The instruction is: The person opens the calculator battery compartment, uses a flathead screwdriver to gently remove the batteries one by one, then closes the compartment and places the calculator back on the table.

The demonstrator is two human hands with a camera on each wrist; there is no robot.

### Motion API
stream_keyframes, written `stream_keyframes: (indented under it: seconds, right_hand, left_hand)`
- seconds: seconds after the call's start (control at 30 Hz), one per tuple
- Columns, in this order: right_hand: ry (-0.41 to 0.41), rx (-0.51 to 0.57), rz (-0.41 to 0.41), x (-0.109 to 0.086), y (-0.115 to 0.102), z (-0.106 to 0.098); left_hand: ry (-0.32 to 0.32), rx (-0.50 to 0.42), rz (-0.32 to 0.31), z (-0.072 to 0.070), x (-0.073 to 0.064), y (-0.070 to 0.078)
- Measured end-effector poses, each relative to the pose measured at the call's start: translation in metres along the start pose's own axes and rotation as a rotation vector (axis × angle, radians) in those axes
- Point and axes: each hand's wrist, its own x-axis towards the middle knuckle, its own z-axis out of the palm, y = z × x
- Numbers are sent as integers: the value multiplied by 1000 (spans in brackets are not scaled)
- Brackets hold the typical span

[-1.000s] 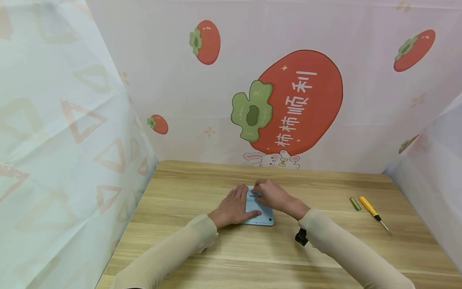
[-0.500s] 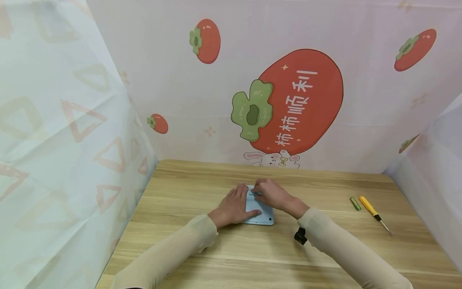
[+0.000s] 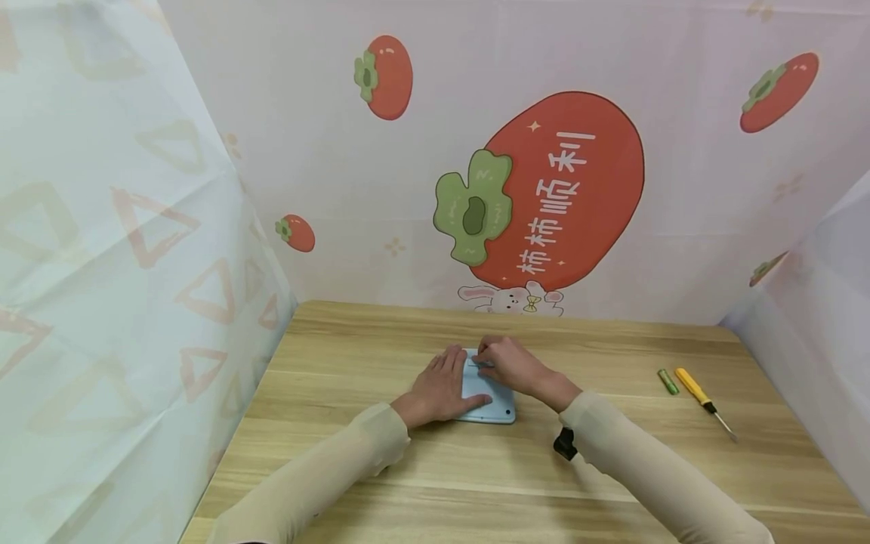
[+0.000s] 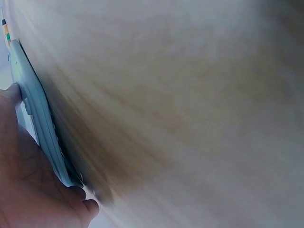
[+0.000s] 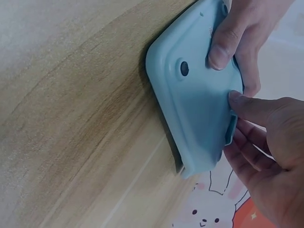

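Observation:
A light blue flat plastic device [image 3: 491, 410] with rounded corners lies on the wooden table, a dark round spot near one corner. My left hand [image 3: 438, 387] rests across its left side, fingers extended toward the far edge and thumb spread over its face. With thumb and curled fingers, my right hand [image 3: 510, 364] pinches a small light blue cover [image 5: 231, 128] at the far part of the device, partly hidden by those fingers. From the right wrist, my right thumb [image 5: 244, 105] shows against the face close to the cover.
To the right on the table [image 3: 408, 499] lie a small green battery [image 3: 668, 381] and a screwdriver [image 3: 704, 403] with a yellow handle. Behind the table hangs a pale wall sheet [image 3: 381, 174] printed with red persimmons; more sheeting closes in both sides.
The small cover, tilted up a second ago, now looks flatter against the device. Both hands have stayed in nearly the same place.

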Motion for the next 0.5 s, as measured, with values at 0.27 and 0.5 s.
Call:
stream_keyframes:
  seconds: [0.27, 0.5]
  right_hand:
    - [10, 38, -4, -1, 7, 4]
    - [28, 39, -31, -2, 10, 4]
  left_hand:
    - [11, 4, 1, 1, 1, -1]
    - [24, 9, 8, 4, 2, -3]
